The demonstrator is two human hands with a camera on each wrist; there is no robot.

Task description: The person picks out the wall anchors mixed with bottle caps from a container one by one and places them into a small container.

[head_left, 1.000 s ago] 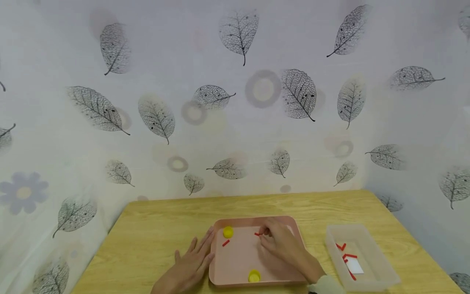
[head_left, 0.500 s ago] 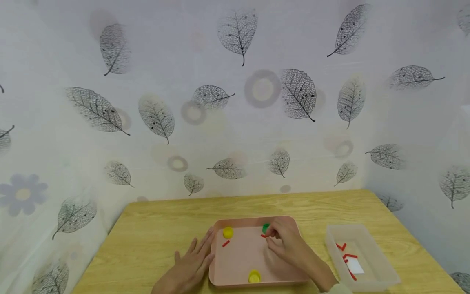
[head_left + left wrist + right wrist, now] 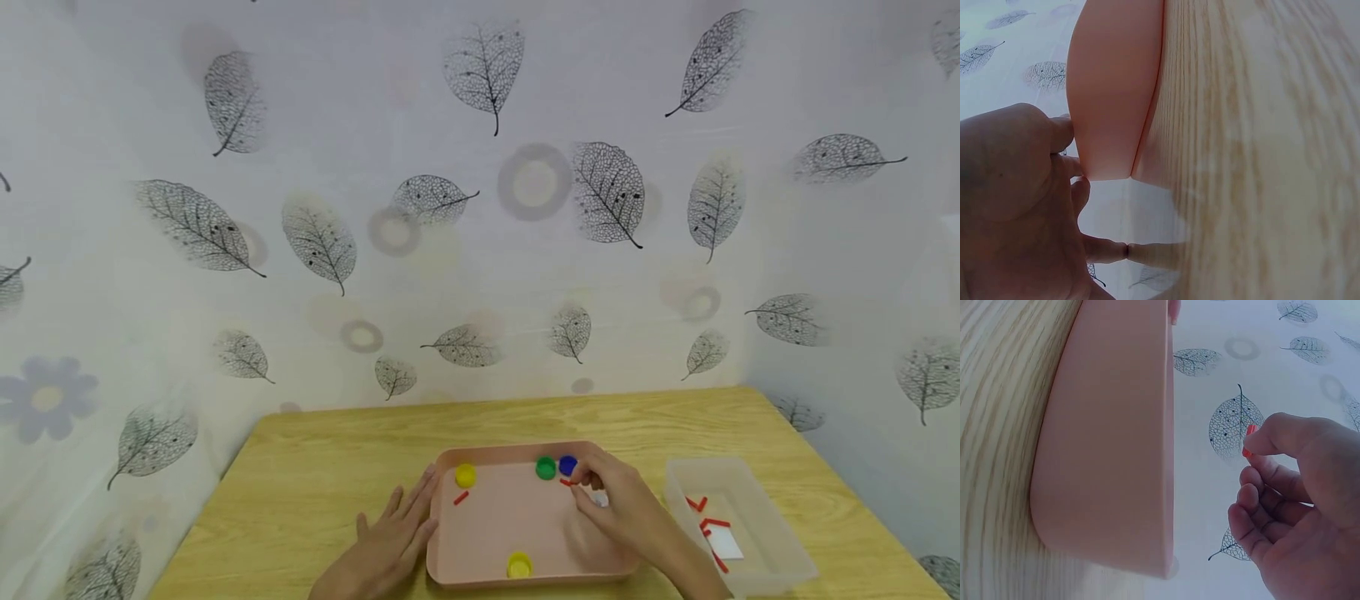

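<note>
My right hand (image 3: 622, 508) is over the right part of a pink tray (image 3: 491, 529). Its thumb and forefinger pinch a short red stick (image 3: 1249, 439), while the other fingers curl loosely. Close to those fingertips, a green cap (image 3: 546, 467) and a blue cap (image 3: 567, 464) sit in the tray's far right. A small clear piece (image 3: 601, 499) shows partly behind the hand. My left hand (image 3: 386, 537) lies with spread, straight fingers against the tray's left side. Inside the tray near it are a yellow cap (image 3: 465, 476) and another red stick (image 3: 461, 497).
A second yellow cap (image 3: 519, 565) sits at the tray's near edge. Right of the tray, a translucent box (image 3: 776, 533) holds several red sticks and a white piece (image 3: 724, 542). Both containers stand on a wooden table (image 3: 337, 450), with a leaf-patterned wall covering behind.
My right hand has moved rightward across the tray with the red stick pinched, uncovering the green cap and then the blue cap. The left hand has stayed in place.
</note>
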